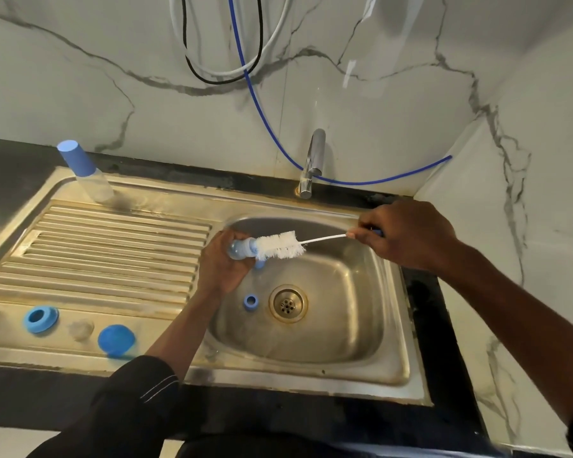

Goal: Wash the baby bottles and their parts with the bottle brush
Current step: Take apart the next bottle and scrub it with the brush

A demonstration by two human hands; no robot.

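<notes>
Standing at the far left of the drainboard [119, 246], a capped bottle [86, 173] waits its turn, while nearer the front edge lie a blue ring [41, 319], a clear teat [81, 329] and a blue dome cap [116, 340], all apart from one another. At the basin's left rim the person's left hand [224, 266] has its fingers curled round a small bluish bottle [242, 250], held on its side over the sink [391, 312] with its mouth turned to the right. The white bristles of the bottle brush [280, 245] meet that mouth, most of them outside it. A second blue ring [250, 301] lies on the basin floor just beside the drain [288, 303]. Behind stands the tap [311, 163], and no water shows running from it. At the right, the right hand [407, 236] is closed tight on the brush's blue handle, the wire shaft stretching between the hands. The step in hand appears to be scrubbing this one bottle's inside. The next move likely calls for pushing the bristles deeper and twisting, with the left hand's grip firm so the bottle does not slip; the loose parts look yet to be washed.
</notes>
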